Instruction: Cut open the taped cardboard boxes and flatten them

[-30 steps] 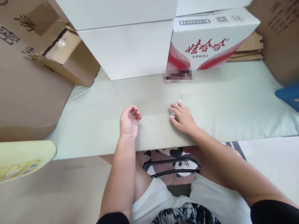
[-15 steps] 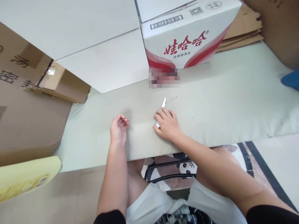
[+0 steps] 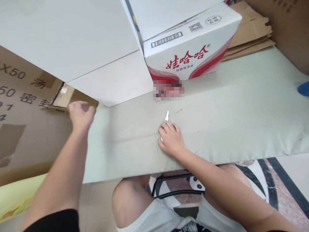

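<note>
My right hand (image 3: 171, 138) lies on the table (image 3: 135, 129) with its fingers bent over a slim white box cutter (image 3: 167, 117). The cutter's pale tip sticks out beyond my fingertips, pointing away from me; most of the handle is covered. My left hand (image 3: 82, 116) is raised at the left, a little blurred, thumb apart from the curled fingers and nothing visible in it. It overlaps the open brown cardboard box (image 3: 63, 94) in view; I cannot tell whether it touches.
A large white box (image 3: 103, 38) and a red-and-white water carton (image 3: 185, 64) stand at the back. Folded brown cardboard (image 3: 251, 29) lies behind on the right. A big printed carton (image 3: 31, 129) fills the left side, and something blue (image 3: 304, 88) shows at the right edge.
My left hand has swung left and away from me, from above the table to in front of the brown box. My right hand stays on the box cutter. The view has shifted slightly.
</note>
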A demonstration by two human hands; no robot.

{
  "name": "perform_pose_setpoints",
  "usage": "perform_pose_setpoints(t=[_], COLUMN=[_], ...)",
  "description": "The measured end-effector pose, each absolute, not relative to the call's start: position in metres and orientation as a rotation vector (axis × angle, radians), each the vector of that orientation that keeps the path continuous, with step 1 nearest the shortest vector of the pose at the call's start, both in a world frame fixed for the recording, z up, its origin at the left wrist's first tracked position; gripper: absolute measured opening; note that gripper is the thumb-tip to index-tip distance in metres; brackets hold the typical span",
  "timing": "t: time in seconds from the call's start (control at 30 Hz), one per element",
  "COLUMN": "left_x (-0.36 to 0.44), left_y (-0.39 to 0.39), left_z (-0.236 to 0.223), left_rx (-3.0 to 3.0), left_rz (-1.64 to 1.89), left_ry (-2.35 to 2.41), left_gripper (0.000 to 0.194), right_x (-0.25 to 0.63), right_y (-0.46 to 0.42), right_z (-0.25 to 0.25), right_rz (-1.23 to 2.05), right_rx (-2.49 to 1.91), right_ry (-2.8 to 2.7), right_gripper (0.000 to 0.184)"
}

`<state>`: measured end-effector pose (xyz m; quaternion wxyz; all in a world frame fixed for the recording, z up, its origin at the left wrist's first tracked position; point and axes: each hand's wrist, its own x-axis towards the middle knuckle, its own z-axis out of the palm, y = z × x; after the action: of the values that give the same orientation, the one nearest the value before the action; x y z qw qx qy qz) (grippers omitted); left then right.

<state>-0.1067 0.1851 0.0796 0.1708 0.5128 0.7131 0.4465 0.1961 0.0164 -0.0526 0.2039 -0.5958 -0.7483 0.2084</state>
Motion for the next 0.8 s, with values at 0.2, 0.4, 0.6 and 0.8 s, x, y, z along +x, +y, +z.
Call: perform_pose_setpoints(t=[0.2, 0.4, 0.6, 0.8], left_x=[-0.148, -0.173, -0.165, -0.192], left_y=[0.227, 0.247, 0.24, 0.253], left_z=[0.119, 0.092, 0.082, 0.09], left_rx=[1.855, 1.725, 1.672, 1.457], left_rz=[0.65, 0.306, 0.485, 0.838], left_ry=[2.449, 2.522, 2.585, 2.639], left_gripper=[0.052, 0.027, 0.051, 0.081], right_x=[0.196, 0.197, 0.197, 0.198], right_y=[0.017, 0.018, 0.02, 0.02], right_z=[-0.054, -0.054, -0.055, -0.053], right_rz=[0.589, 0.594, 0.607, 0.598], right_rx=[-1.681, -1.695, -1.698, -1.693], right_ry=[-2.087, -2.102, -2.119, -2.112], right_gripper=[0.033, 0.032, 0.034, 0.032])
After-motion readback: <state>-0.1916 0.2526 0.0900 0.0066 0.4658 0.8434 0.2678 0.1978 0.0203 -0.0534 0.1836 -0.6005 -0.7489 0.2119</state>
